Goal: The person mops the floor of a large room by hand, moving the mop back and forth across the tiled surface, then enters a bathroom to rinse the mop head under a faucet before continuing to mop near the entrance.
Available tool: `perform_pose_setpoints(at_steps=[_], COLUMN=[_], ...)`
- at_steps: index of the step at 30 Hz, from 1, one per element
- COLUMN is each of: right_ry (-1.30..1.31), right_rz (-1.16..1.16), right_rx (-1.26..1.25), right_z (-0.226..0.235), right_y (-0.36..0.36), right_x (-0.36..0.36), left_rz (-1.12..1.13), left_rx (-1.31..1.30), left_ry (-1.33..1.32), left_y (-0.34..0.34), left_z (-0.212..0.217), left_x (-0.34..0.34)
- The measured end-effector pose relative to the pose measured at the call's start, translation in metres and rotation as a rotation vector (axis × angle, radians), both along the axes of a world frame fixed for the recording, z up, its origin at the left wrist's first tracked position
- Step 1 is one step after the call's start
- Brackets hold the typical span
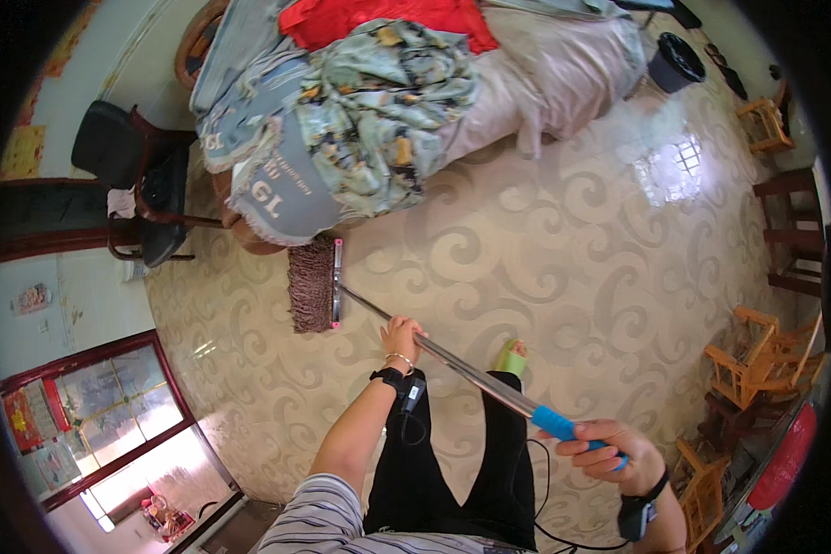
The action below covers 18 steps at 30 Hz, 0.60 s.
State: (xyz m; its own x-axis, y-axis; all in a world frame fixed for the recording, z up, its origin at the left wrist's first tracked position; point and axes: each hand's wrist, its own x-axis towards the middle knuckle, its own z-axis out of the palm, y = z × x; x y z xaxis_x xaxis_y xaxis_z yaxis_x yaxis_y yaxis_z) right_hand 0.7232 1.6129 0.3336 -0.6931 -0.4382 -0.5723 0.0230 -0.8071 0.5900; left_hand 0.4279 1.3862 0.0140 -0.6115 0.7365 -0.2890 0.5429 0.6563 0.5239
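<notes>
Two hands are closed around a long silver metal mop pole [462, 365]: the left hand [403, 334] midway, the right hand [609, 451] on its blue grip, giving leverage. Its brown flat fringed mop head [312, 286] lies on the cream swirl-patterned floor [563, 258] at eleven o'clock, against the cloth-draped bed [360, 120].

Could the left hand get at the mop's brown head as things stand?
Probably not without stepping closer: the left hand grips the metal pole, and the brown mop head lies farther along, by the bedding.
</notes>
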Motion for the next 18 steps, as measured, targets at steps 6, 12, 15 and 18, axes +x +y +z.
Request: perform_pose_setpoints(at_steps=[6,12,15,18], right_ry=[-0.179,-0.377,-0.587,-0.682], right_rz=[-0.246,-0.439,-0.353,0.047], right_rx=[0.003,0.132,0.333,0.872], right_z=[0.077,0.192,0.256,0.294], right_y=[0.096,0.107,0.106,0.091], right_x=[0.134,0.252,0.248,0.217], left_rz=[-0.234,-0.472,-0.536,-0.545], left_rx=[0.217,0.417,0.383,0.535], left_ry=[0.041,-0.181,-0.217,-0.231], left_y=[0.169,0.306,0.350,0.391], left_z=[0.051,0.095,0.114,0.151], left_x=[0.147,0.294,0.348,0.378])
